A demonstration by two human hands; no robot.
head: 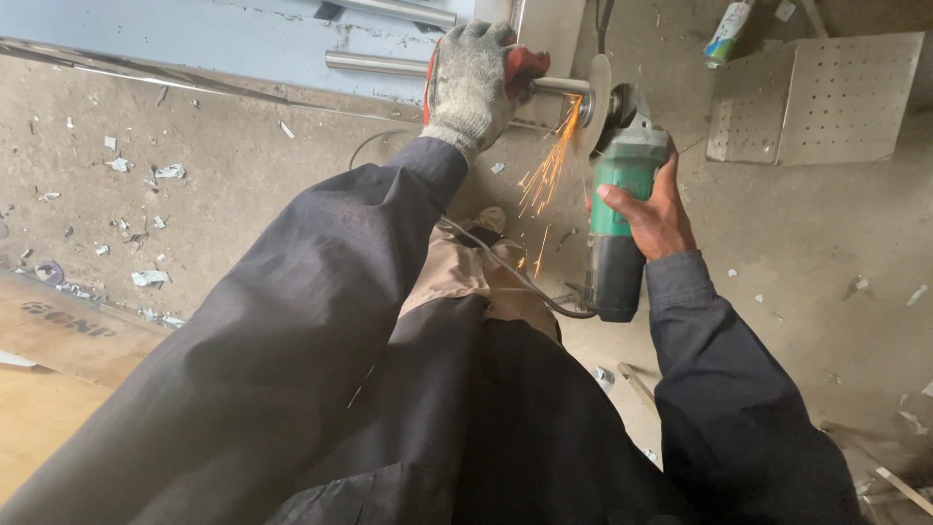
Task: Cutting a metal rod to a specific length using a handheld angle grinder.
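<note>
Angle grinder [622, 209] gripped in right hand [653, 209] fingers, left hand [473, 83] clamping tube [389, 64]

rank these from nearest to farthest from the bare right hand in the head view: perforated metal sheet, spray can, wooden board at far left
From the right hand, on the green angle grinder:
1. Perforated metal sheet, on the floor up and to the right.
2. Spray can, at the top edge beyond that sheet's corner.
3. Wooden board, far across at the left edge.
</note>
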